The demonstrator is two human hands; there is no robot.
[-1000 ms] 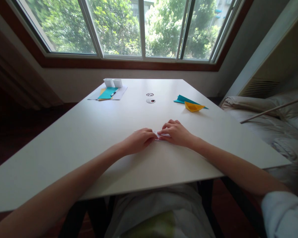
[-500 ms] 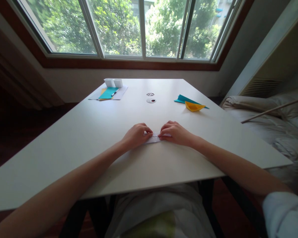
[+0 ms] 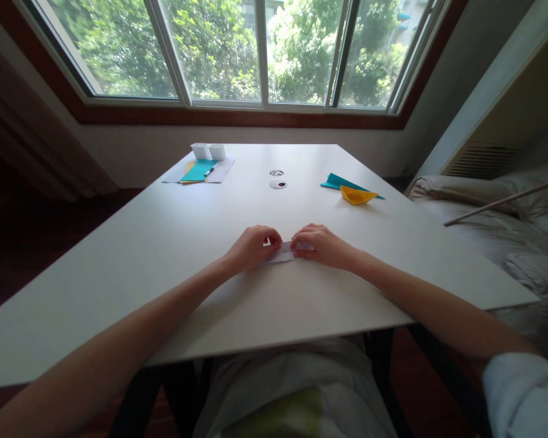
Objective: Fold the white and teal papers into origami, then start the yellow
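Note:
A small folded piece of white paper (image 3: 282,253) lies on the table between my hands, close to its front edge. My left hand (image 3: 254,246) pinches its left end, thumb and fingers pressed together on the upper edge. At the right end, my right hand (image 3: 318,244) grips the same paper with bent fingers. Both hands cover the paper's ends, so only its middle strip shows.
On the white table (image 3: 201,304), an orange paper boat (image 3: 357,195) and a teal paper plane (image 3: 342,182) sit at the right. Far left are teal sheets (image 3: 198,170), a pen (image 3: 210,171) and two white containers (image 3: 209,152). Round inserts (image 3: 277,184) mark the middle.
The fingertips of both hands have shifted slightly on the paper's upper edge, and a little more of its middle shows. Everything else is in the same place.

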